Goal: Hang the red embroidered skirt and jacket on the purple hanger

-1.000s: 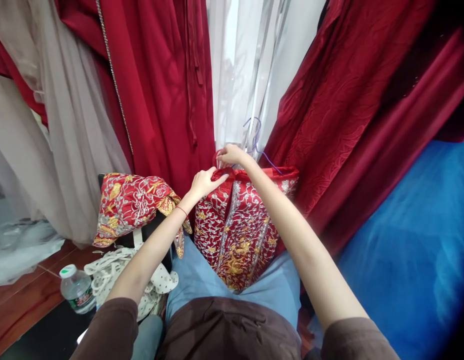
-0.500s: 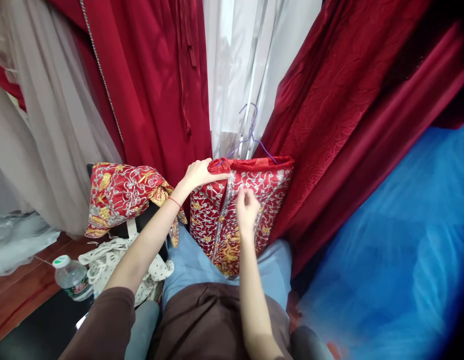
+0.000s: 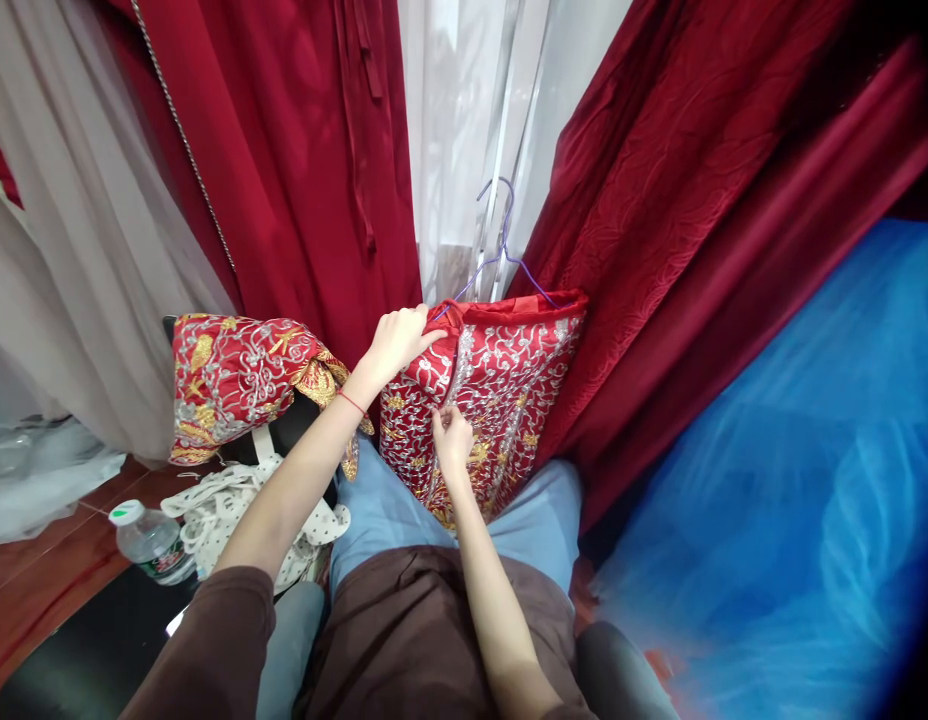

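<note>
Holding a red embroidered garment (image 3: 520, 395) upright at the middle of the scene, between the thighs of light blue trousers (image 3: 381, 505). Gripping its upper left edge with the left hand (image 3: 399, 342), laying the thumb along the front. Wearing a thin red band (image 3: 351, 403) on the left wrist. Curling the fingers of the right hand (image 3: 454, 437) at the garment's front, nearer than the left hand and beside the silver trim. Holding thumb and forefinger close together there; cannot tell whether pinching any cloth.

Showing a purple hanger (image 3: 504, 248) in the garment's top opening, hook upward. Facing dark red gowns at far left (image 3: 299, 150) and far right (image 3: 704, 200), with white fabric (image 3: 453, 120) in between. Having an embroidered bundle (image 3: 239, 375) at left, beyond a white dotted cloth (image 3: 224, 515) and a bottle (image 3: 153, 545), and blue tulle (image 3: 794, 480) at right.
</note>
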Action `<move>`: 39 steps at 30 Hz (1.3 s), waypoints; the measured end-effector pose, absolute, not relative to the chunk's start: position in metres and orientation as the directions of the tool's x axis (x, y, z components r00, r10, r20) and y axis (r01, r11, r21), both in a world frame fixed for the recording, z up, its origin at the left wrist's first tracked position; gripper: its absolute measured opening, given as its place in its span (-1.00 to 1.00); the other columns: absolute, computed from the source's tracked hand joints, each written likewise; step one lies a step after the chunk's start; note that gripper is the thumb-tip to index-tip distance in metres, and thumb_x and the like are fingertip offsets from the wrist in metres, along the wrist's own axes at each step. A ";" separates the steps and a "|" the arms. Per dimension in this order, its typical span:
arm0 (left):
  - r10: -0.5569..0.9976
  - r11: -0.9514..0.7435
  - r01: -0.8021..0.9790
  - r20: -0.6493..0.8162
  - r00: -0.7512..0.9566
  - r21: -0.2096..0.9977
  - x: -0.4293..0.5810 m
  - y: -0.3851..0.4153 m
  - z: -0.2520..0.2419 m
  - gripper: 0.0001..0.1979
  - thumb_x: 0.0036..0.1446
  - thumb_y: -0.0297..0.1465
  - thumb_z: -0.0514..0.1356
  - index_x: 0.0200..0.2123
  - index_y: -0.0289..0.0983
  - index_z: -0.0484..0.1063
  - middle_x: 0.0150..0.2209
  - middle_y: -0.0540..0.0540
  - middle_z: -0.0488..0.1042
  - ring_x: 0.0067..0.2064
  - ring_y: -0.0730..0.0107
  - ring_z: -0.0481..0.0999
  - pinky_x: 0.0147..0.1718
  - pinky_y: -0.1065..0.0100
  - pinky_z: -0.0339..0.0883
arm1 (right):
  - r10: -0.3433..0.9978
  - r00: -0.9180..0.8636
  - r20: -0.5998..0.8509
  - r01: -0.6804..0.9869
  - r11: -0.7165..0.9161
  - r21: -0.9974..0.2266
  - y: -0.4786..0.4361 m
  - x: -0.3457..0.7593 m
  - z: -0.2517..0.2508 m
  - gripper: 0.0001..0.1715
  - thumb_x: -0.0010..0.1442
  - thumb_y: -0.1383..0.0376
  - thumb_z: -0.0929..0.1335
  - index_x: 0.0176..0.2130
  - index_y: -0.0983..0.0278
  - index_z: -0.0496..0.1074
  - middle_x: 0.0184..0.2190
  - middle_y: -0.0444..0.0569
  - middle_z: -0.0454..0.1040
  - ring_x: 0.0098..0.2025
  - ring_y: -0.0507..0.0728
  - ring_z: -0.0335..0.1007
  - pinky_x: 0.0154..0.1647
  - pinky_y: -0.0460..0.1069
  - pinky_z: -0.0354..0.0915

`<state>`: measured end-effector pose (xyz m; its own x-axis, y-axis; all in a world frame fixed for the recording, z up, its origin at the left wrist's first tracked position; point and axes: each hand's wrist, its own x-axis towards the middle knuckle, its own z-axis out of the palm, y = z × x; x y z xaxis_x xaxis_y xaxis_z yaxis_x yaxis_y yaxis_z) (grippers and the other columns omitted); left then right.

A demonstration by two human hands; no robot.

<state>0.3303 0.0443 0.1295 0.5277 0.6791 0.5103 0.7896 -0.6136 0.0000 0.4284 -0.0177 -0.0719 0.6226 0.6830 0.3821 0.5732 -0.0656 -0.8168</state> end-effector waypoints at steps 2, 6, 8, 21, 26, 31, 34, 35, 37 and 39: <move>0.664 -0.622 0.783 0.544 0.513 0.020 0.332 0.048 0.128 -0.47 0.35 -0.01 -0.03 -0.09 -0.37 0.44 -0.19 -0.36 0.57 -0.08 -0.02 0.59 -0.15 0.23 0.34 | 0.674 0.644 0.362 0.510 -0.026 -0.860 -0.016 0.430 -0.074 -0.70 0.27 0.08 0.29 -0.39 0.21 0.39 -0.42 -0.04 0.56 -0.42 0.11 0.41 -0.34 -0.05 0.16; 0.646 -0.637 0.767 0.593 0.481 0.071 0.331 0.054 0.125 -0.45 0.40 -0.05 -0.13 -0.16 -0.32 0.50 -0.23 -0.32 0.59 -0.11 0.03 0.60 -0.17 0.26 0.35 | 0.705 0.641 0.303 0.337 0.095 -0.937 -0.012 0.435 -0.077 -0.68 0.19 0.07 0.29 -0.49 0.20 0.34 -0.54 -0.10 0.49 -0.50 0.08 0.36 -0.38 -0.06 0.22; 0.605 -0.691 0.716 0.622 0.497 0.099 0.329 0.057 0.124 -0.51 0.42 -0.12 -0.14 -0.08 -0.28 0.50 -0.14 -0.27 0.60 -0.06 0.08 0.59 -0.15 0.28 0.35 | 0.754 0.613 0.237 0.219 0.126 -0.967 -0.011 0.438 -0.077 -0.72 0.13 0.10 0.31 -0.49 0.20 0.33 -0.59 -0.14 0.45 -0.55 0.07 0.36 -0.41 -0.07 0.24; 0.465 -0.815 0.578 0.540 0.701 -0.049 0.323 0.063 0.139 -0.58 0.13 -0.01 0.25 -0.14 -0.21 0.49 -0.13 -0.17 0.48 -0.11 0.11 0.52 -0.18 0.26 0.30 | 0.870 0.454 0.191 0.050 0.190 -0.981 -0.022 0.445 -0.067 -0.83 0.03 0.20 0.34 -0.49 0.24 0.35 -0.64 -0.19 0.41 -0.59 0.03 0.34 -0.44 -0.06 0.27; 0.446 -0.832 0.547 0.483 0.754 -0.087 0.324 0.069 0.146 -0.67 0.14 -0.10 0.27 -0.44 -0.23 0.38 -0.26 -0.12 0.44 -0.20 0.20 0.48 -0.27 0.31 0.28 | 0.874 0.448 0.191 0.058 0.184 -0.981 -0.023 0.446 -0.067 -0.82 0.03 0.19 0.34 -0.51 0.24 0.34 -0.64 -0.19 0.41 -0.60 0.02 0.33 -0.46 -0.07 0.26; 0.325 -0.890 0.453 0.630 0.705 -0.048 0.329 0.071 0.150 -0.78 0.34 -0.30 0.08 -0.35 -0.24 0.38 0.09 -0.17 0.40 -0.10 0.29 0.48 -0.25 0.33 0.31 | 0.884 0.424 0.198 0.074 0.184 -0.980 -0.024 0.449 -0.067 -0.79 0.04 0.16 0.35 -0.49 0.24 0.36 -0.62 -0.18 0.42 -0.60 0.02 0.33 -0.44 -0.07 0.27; 0.308 -0.884 0.463 0.663 0.682 -0.066 0.333 0.071 0.149 -0.79 0.37 -0.32 0.02 -0.22 -0.23 0.42 0.18 -0.17 0.35 -0.07 0.29 0.51 -0.26 0.34 0.33 | 0.892 0.404 0.204 0.060 0.196 -0.979 -0.023 0.450 -0.068 -0.79 0.03 0.15 0.35 -0.50 0.23 0.34 -0.62 -0.18 0.42 -0.61 0.02 0.32 -0.48 -0.07 0.25; 0.316 -0.875 0.479 0.663 0.679 -0.073 0.335 0.071 0.148 -0.78 0.38 -0.32 0.00 -0.13 -0.23 0.42 0.16 -0.17 0.38 -0.07 0.28 0.52 -0.25 0.34 0.34 | 0.895 0.397 0.204 0.054 0.199 -0.979 -0.023 0.450 -0.068 -0.79 0.03 0.16 0.35 -0.50 0.23 0.33 -0.63 -0.18 0.41 -0.61 0.02 0.32 -0.49 -0.07 0.24; 0.334 -0.859 0.505 0.657 0.675 -0.082 0.337 0.071 0.147 -0.71 0.39 -0.33 -0.02 0.07 -0.22 0.37 0.12 -0.18 0.40 -0.08 0.28 0.53 -0.24 0.34 0.35 | 0.898 0.389 0.204 0.049 0.201 -0.978 -0.023 0.450 -0.068 -0.80 0.02 0.17 0.35 -0.51 0.23 0.32 -0.63 -0.19 0.40 -0.61 0.02 0.32 -0.49 -0.07 0.23; 0.337 -0.853 0.512 0.639 0.692 -0.104 0.340 0.071 0.147 -0.63 0.40 -0.29 -0.02 0.20 -0.18 0.29 0.15 -0.19 0.37 -0.07 0.27 0.53 -0.24 0.34 0.35 | 0.898 0.390 0.203 0.057 0.197 -0.979 -0.024 0.449 -0.067 -0.81 0.03 0.19 0.34 -0.52 0.23 0.32 -0.64 -0.19 0.39 -0.61 0.01 0.31 -0.47 -0.07 0.24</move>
